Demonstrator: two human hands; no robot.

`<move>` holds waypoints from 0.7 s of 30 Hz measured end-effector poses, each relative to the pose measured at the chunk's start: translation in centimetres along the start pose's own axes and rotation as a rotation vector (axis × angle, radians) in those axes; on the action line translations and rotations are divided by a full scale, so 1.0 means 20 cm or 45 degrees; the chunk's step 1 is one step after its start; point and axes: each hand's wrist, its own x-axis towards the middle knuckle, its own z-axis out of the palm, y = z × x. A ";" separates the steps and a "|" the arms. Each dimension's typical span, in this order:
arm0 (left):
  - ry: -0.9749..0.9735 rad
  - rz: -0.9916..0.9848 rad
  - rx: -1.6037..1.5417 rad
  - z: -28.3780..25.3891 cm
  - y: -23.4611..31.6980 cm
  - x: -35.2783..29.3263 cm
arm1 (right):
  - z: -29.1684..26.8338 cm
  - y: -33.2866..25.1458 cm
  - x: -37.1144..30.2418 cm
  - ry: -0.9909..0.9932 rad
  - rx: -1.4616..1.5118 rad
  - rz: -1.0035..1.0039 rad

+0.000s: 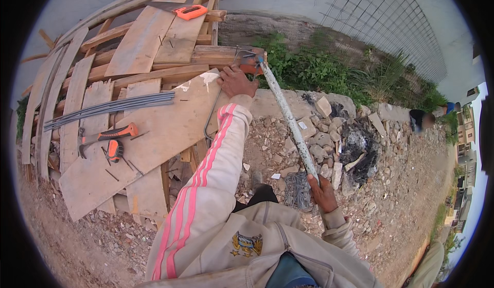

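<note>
The left hand (235,81) presses down at twelve o'clock on the thin bent grey steel rod (210,114), fingers closed over it at the edge of the rough pale plywood sheet (154,133); the right hand (323,191), at five o'clock, is wrapped round the long grey, paint-flecked metal pipe (288,118), which slants up to the rod; a bundle of straight ribbed steel bars (108,108) and an orange-handled hammer (105,135) lie at nine o'clock; jagged grey rubble (324,144) spreads at three o'clock.

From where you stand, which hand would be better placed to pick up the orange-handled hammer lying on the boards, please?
Probably the left hand: it rests on the boards by the bent rod, on the same side as the hammer. The right hand grips the long pipe's lower end, away from the boards.
</note>
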 end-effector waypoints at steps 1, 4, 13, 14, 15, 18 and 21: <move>-0.044 0.001 -0.014 0.00 0.01 0.00 | -0.04 0.00 0.03 -0.032 0.029 0.042; -0.117 -0.004 -0.031 -0.04 0.01 0.01 | -0.20 -0.08 0.09 -0.110 0.120 0.135; -0.096 -0.015 -0.010 -0.06 0.01 0.00 | -0.25 -0.08 0.14 -0.194 0.224 0.211; -0.095 -0.013 -0.006 -0.07 0.01 -0.01 | -0.24 -0.09 0.13 -0.188 0.236 0.220; -0.094 -0.011 -0.001 -0.08 0.01 -0.01 | -0.24 -0.07 0.14 -0.252 0.230 0.272; -0.144 -0.013 -0.047 -0.07 0.00 0.00 | -0.22 -0.10 0.10 -0.266 0.245 0.262; -0.135 -0.005 -0.062 -0.06 -0.01 0.01 | -0.22 -0.16 0.05 -0.309 0.440 0.333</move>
